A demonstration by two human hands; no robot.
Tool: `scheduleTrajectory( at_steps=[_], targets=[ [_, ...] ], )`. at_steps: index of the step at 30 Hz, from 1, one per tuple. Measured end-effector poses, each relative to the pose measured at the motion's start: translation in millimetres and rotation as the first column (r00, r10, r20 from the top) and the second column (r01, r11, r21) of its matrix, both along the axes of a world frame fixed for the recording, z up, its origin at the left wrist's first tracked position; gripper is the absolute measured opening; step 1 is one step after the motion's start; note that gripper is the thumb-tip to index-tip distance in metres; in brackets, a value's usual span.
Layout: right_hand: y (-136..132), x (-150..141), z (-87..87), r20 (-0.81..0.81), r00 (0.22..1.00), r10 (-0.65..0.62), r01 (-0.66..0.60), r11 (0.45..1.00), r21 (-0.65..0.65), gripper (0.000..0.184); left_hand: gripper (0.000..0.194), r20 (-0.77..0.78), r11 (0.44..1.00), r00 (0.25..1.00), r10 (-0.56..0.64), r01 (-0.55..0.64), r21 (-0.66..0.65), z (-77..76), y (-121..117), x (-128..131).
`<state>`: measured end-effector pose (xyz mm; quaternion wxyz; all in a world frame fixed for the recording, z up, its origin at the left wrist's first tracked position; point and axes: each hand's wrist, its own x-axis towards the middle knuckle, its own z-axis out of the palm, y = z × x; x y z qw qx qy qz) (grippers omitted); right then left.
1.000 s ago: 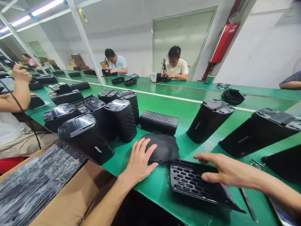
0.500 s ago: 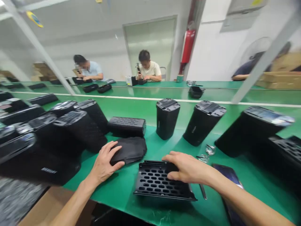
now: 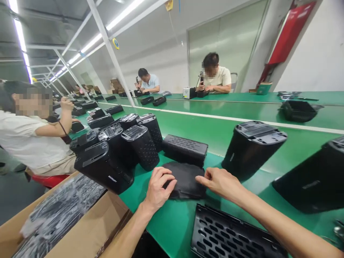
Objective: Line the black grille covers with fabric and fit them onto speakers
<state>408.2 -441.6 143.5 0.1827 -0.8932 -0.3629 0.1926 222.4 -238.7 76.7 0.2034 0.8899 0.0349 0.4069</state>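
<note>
A thin stack of black sheets [image 3: 186,179] lies flat on the green table. My left hand [image 3: 159,184] rests on its left edge, thumb and fingers apart. At the right edge is my right hand [image 3: 221,182], its thumb tip touching the sheets and its fingers loosely bent; no firm grip shows. Closer to me, a black perforated panel [image 3: 228,233] with rows of oval slots lies beneath my right forearm, partly cut off by the frame. Just behind the sheets, a black slotted housing [image 3: 185,148] lies on its side.
Several black housings [image 3: 141,147] stand at the left, and others [image 3: 252,152] at the right. A cardboard box [image 3: 88,225] with plastic-wrapped items is at lower left. One person [image 3: 34,132] sits at the left; two people [image 3: 219,80] work across the table.
My right hand has left the perforated panel and reached the right edge of the black sheets. My left hand stays at their left edge. The view has turned left.
</note>
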Motion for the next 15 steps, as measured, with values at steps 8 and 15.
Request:
scheduleTrajectory(
  at_steps=[8, 15],
  targets=[
    [8, 11, -35.8, -0.103, 0.995, 0.005, -0.003, 1.0, 0.02, 0.033, 0.017, -0.072, 0.984, 0.994, 0.077, -0.088, -0.157, -1.5, 9, -2],
    [-12, 10, -24.6, -0.065, 0.993, -0.098, 0.101, 0.994, 0.044, 0.038, 0.018, -0.121, 0.963, 0.989, 0.089, -0.116, -0.243, -3.1, 11, -1]
  ],
)
